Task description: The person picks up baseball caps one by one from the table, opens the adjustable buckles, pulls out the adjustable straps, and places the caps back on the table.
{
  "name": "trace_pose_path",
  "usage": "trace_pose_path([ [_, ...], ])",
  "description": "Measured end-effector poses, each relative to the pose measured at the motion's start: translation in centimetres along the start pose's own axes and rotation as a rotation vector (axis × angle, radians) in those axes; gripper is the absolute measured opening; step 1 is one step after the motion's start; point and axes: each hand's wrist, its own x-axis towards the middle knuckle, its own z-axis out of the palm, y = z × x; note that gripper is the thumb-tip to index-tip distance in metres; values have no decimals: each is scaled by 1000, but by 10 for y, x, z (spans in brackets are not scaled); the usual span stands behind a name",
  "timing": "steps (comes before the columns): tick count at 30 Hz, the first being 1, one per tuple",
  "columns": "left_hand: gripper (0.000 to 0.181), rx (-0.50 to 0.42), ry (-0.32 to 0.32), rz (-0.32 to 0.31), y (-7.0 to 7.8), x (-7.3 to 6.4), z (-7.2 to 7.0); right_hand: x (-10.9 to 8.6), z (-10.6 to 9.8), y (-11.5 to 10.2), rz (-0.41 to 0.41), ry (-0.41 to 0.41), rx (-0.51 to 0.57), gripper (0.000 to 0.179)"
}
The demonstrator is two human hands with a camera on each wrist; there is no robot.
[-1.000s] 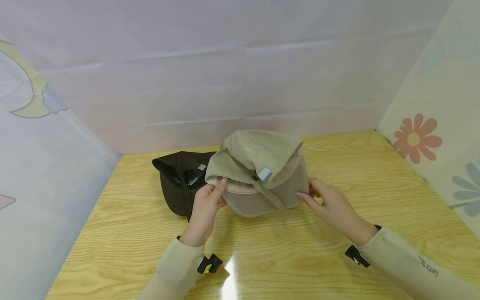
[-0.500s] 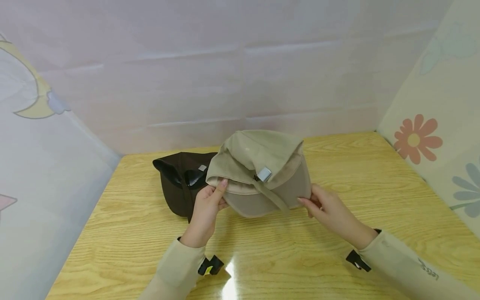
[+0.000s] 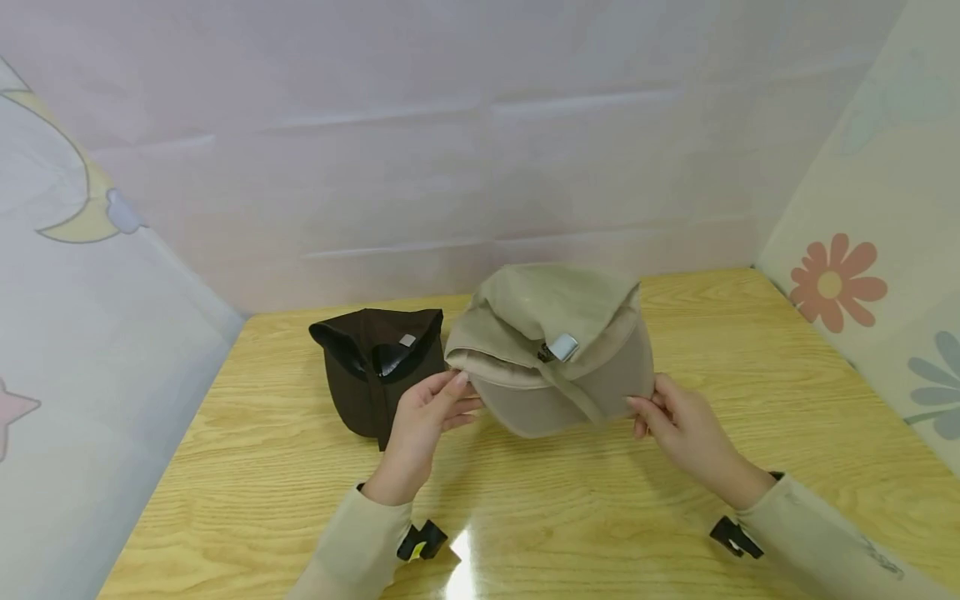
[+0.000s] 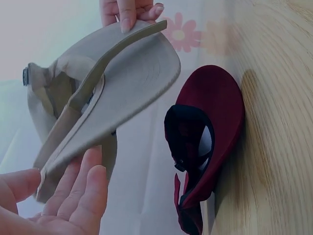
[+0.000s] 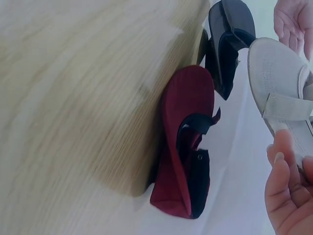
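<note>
A beige cap [image 3: 555,304] is held up over the table, its underbrim and the metal buckle [image 3: 562,347] of its strap facing me. My right hand [image 3: 686,429] pinches the right side of the brim between thumb and fingers. At the cap's left edge, my left hand [image 3: 423,425] touches it with the thumb tip, the other fingers extended and spread beneath. Seen from the left wrist, those fingers [image 4: 95,181] lie fairly straight along the cap's underside, the thumb apart from them.
A dark brown cap [image 3: 348,400] rests on the wooden table [image 3: 262,500], left of the beige one. Both wrist views show a dark red cap [image 4: 215,98], hidden in the head view behind the beige cap. Printed cloth walls [image 3: 480,183] enclose the table's back and sides.
The beige cap has shifted right with my right hand, uncovering more of the brown cap. My left hand has followed less far, and its thumb now sits only at the cap's edge.
</note>
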Motion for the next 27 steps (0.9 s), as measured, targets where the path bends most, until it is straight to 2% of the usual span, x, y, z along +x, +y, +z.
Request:
trace_pose_path([
  [8, 38, 11, -9, -30, -2, -2, -6, -10, -17, 10, 55, 90, -50, 17],
  [15, 38, 21, 0, -25, -3, -5, -11, -20, -30, 18, 115, 141, -104, 12],
  [22, 37, 27, 22, -32, -5, -6, -15, -27, -40, 28, 105, 198, -144, 12],
  [27, 35, 29, 23, -42, -6, -7, -17, -30, -48, 33, 185, 220, -157, 12],
])
